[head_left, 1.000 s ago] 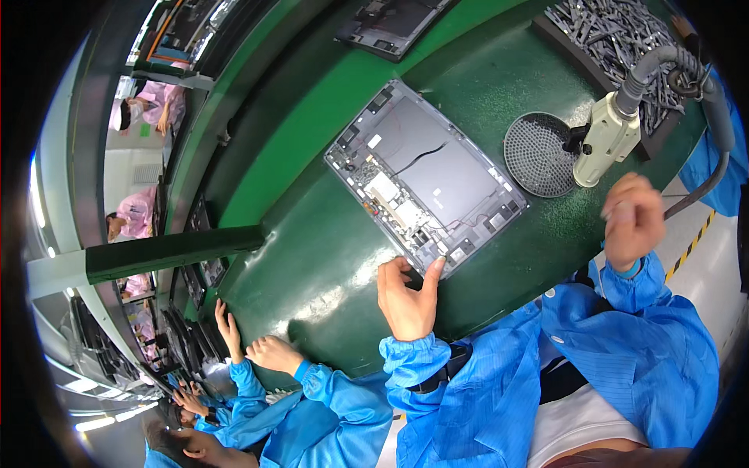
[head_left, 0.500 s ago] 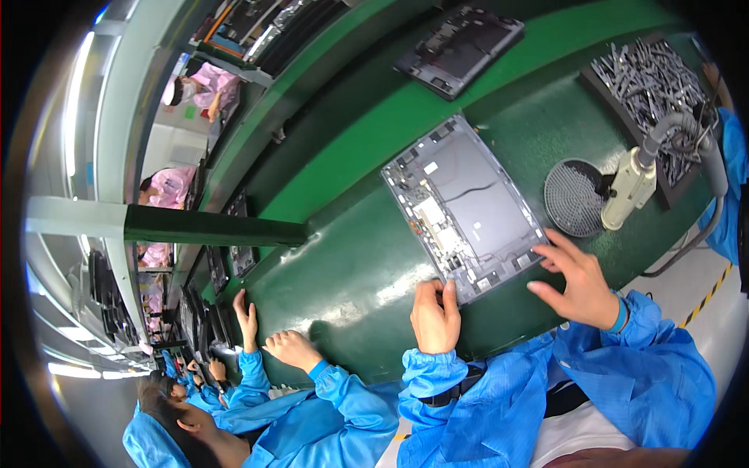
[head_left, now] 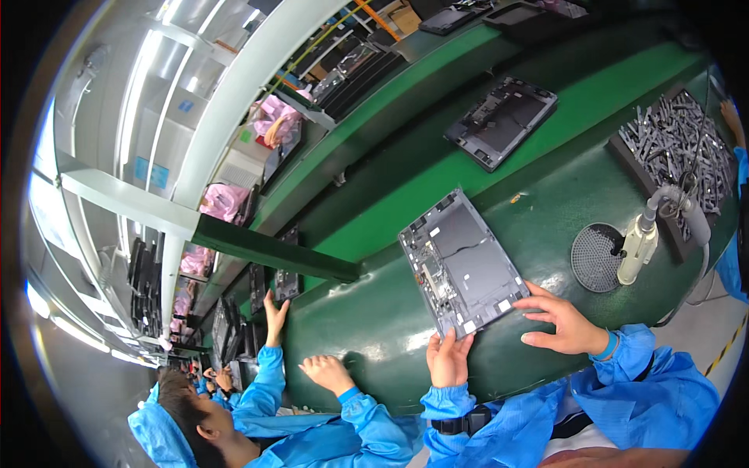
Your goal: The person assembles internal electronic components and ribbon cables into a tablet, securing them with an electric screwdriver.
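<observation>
A grey laptop case (head_left: 484, 273) with a bare circuit board along its left side is in front of me on the green bench, tilted to the left. At its near left corner, my left hand (head_left: 449, 363) grips the edge with the thumb on top and the fingers partly hidden. My right hand (head_left: 566, 324) is beside the near right corner, its fingers stretched apart and the fingertips at the edge. Whether they touch it I cannot tell.
An electric screwdriver (head_left: 638, 249) stands by a round grey screw tray (head_left: 597, 257) at right. Behind them is a black box (head_left: 663, 207) of grey strip-like parts. Another laptop case (head_left: 503, 121) lies on the green belt (head_left: 413, 207). A co-worker's hands (head_left: 328, 374) rest at left, near a dark post (head_left: 273, 249).
The view has tipped upward, so the bench sits lower in it. My left hand has turned its inner side upward at the case's corner. My right hand stays near the right edge.
</observation>
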Demonstrator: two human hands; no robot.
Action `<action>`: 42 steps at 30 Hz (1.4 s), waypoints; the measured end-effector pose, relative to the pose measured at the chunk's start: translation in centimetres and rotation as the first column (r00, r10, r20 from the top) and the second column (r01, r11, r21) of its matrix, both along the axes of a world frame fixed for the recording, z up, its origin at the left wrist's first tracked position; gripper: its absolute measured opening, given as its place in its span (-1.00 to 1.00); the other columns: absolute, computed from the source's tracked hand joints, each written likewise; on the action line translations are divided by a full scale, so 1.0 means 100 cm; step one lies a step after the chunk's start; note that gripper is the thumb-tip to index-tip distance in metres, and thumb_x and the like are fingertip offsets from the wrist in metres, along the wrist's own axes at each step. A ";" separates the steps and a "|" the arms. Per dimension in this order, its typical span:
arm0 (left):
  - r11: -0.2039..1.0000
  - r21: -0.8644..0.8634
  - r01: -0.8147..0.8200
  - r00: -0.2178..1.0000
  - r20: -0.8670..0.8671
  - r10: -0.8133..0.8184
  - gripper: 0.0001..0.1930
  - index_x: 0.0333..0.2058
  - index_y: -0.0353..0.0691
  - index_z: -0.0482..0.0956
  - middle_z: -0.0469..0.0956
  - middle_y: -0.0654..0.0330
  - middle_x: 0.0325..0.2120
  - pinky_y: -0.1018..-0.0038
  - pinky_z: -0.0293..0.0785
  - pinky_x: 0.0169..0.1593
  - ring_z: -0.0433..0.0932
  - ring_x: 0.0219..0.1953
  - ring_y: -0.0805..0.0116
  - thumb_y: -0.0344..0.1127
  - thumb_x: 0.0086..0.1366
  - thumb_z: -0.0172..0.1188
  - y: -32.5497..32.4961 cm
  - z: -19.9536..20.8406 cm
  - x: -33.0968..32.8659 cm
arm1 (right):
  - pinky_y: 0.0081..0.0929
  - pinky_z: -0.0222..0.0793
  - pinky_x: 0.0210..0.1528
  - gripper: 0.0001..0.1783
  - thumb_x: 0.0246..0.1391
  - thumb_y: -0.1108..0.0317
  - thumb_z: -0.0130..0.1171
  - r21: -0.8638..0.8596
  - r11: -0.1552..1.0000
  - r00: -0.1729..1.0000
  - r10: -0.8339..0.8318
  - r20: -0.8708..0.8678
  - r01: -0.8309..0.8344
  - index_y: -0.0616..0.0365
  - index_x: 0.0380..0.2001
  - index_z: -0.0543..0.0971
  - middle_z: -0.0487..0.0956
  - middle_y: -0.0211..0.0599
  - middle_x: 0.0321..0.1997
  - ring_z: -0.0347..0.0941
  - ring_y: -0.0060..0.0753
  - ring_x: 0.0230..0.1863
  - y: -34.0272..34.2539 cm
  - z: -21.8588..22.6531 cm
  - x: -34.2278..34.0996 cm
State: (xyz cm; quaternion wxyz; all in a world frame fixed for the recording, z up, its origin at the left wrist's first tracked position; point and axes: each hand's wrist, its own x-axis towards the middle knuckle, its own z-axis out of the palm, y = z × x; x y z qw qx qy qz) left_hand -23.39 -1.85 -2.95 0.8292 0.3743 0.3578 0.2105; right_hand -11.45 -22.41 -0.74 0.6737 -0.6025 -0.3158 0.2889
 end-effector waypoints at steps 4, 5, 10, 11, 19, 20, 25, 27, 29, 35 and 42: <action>0.999 -0.005 -0.052 0.990 0.133 0.052 -0.86 -0.21 -0.32 0.35 0.53 0.03 -0.26 0.33 0.57 -0.17 0.57 -0.25 0.13 -0.47 0.26 0.04 0.034 -0.007 0.039 | -0.31 0.38 0.03 -0.48 -0.08 0.34 0.29 0.007 0.995 0.994 -0.104 -0.019 0.104 0.16 0.00 0.42 0.23 -0.07 0.21 0.39 -0.22 0.05 -0.005 -0.007 -0.002; 0.999 0.020 -0.042 0.985 0.169 0.038 -0.86 -0.21 -0.34 0.36 0.52 0.02 -0.25 0.33 0.57 -0.17 0.56 -0.24 0.13 -0.45 0.27 0.02 0.048 -0.006 0.055 | -0.33 0.42 -0.02 -0.50 -0.07 0.35 0.28 -0.037 0.990 0.990 -0.139 0.000 0.139 0.17 -0.01 0.42 0.32 -0.10 0.14 0.43 -0.27 -0.01 -0.007 -0.010 -0.001; 0.996 0.000 -0.091 0.978 0.188 0.089 -0.66 -0.02 -0.46 0.27 0.41 -0.08 -0.13 0.43 0.57 -0.14 0.49 -0.18 0.06 -0.36 0.31 -0.03 0.141 -0.004 0.147 | -0.42 0.51 -0.20 -0.55 -0.05 0.34 0.25 -0.122 0.978 0.976 -0.148 0.160 0.168 0.18 -0.06 0.44 0.47 -0.12 -0.10 0.53 -0.33 -0.22 -0.002 -0.015 0.002; 0.992 -0.042 -0.121 0.978 0.165 0.126 -0.61 0.01 -0.46 0.23 0.39 -0.09 -0.11 0.42 0.56 -0.10 0.48 -0.17 0.05 -0.33 0.30 -0.01 0.155 -0.004 0.161 | -0.45 0.52 -0.24 -0.56 -0.05 0.33 0.25 -0.109 0.979 0.966 -0.149 0.211 0.174 0.19 -0.07 0.44 0.48 -0.11 -0.15 0.54 -0.33 -0.28 -0.001 -0.015 0.001; 0.922 0.303 -0.243 0.969 0.122 0.216 -0.51 0.05 -0.40 0.25 0.24 -0.06 0.06 0.30 0.47 -0.05 0.35 0.02 0.08 -0.34 0.17 0.12 0.085 0.008 0.212 | -0.45 0.51 -0.28 -0.62 -0.03 0.28 0.23 -0.187 0.961 0.943 -0.140 0.303 0.203 0.16 -0.12 0.47 0.49 -0.17 -0.18 0.55 -0.34 -0.33 -0.011 -0.017 0.008; 0.924 0.375 -0.079 0.995 0.080 0.053 -0.55 0.01 -0.39 0.29 0.33 -0.03 -0.03 0.31 0.49 -0.09 0.41 -0.06 0.12 -0.31 0.19 0.12 0.073 0.010 0.222 | -0.47 0.50 -0.29 -0.63 -0.02 0.27 0.23 -0.211 0.958 0.923 -0.105 0.370 0.194 0.16 -0.13 0.48 0.48 -0.19 -0.17 0.54 -0.35 -0.34 -0.012 -0.016 0.009; 0.548 0.638 0.540 0.822 -0.541 -0.180 -0.26 -0.07 -0.51 0.38 0.50 -0.06 -0.30 0.35 0.56 -0.40 0.55 -0.42 0.16 0.15 0.07 0.23 0.048 -0.001 0.313 | -0.37 0.45 -0.31 -0.66 -0.02 0.21 0.19 -0.193 0.956 0.847 -0.091 0.524 0.222 0.10 -0.16 0.51 0.52 -0.25 -0.26 0.53 -0.28 -0.39 -0.010 -0.020 0.003; 0.228 0.738 0.635 0.704 -0.675 0.223 -0.11 -0.11 -0.48 0.48 0.49 -0.21 -0.18 0.25 0.45 -0.16 0.52 -0.21 0.00 0.38 -0.07 0.16 0.081 0.000 0.335 | -0.39 0.45 -0.34 -0.67 -0.01 0.21 0.19 -0.183 0.971 0.891 -0.059 0.450 0.156 0.11 -0.17 0.51 0.51 -0.25 -0.30 0.53 -0.30 -0.39 0.001 -0.008 -0.002; 0.179 0.668 0.722 0.618 -0.740 0.266 -0.09 -0.13 -0.44 0.51 0.46 -0.23 -0.09 0.22 0.33 0.06 0.46 -0.02 -0.04 0.44 -0.10 0.12 0.059 0.006 0.361 | -0.44 0.45 -0.40 -0.67 -0.01 0.22 0.19 -0.184 0.970 0.895 -0.063 0.442 0.160 0.13 -0.19 0.51 0.51 -0.26 -0.34 0.52 -0.34 -0.43 -0.004 -0.017 0.004; 0.611 0.507 0.608 0.706 -0.697 -0.123 -0.33 -0.14 -0.41 0.52 0.56 -0.07 -0.22 0.30 0.37 -0.11 0.54 -0.18 0.08 0.10 -0.05 0.31 0.044 0.013 0.360 | -0.46 0.45 -0.40 -0.67 -0.01 0.22 0.20 -0.219 0.956 0.898 -0.086 0.431 0.197 0.13 -0.18 0.51 0.51 -0.25 -0.35 0.53 -0.37 -0.45 -0.013 -0.022 0.000; 0.862 0.316 0.397 0.909 -0.267 -0.321 -0.66 -0.35 -0.32 0.49 0.53 0.14 -0.51 0.52 0.46 -0.51 0.50 -0.55 0.38 -0.19 0.02 0.33 0.027 0.034 0.287 | -0.43 0.45 -0.42 -0.66 -0.04 0.27 0.23 -0.119 0.957 0.877 -0.189 0.441 0.266 0.14 -0.17 0.50 0.49 -0.22 -0.39 0.53 -0.31 -0.44 -0.004 -0.024 -0.003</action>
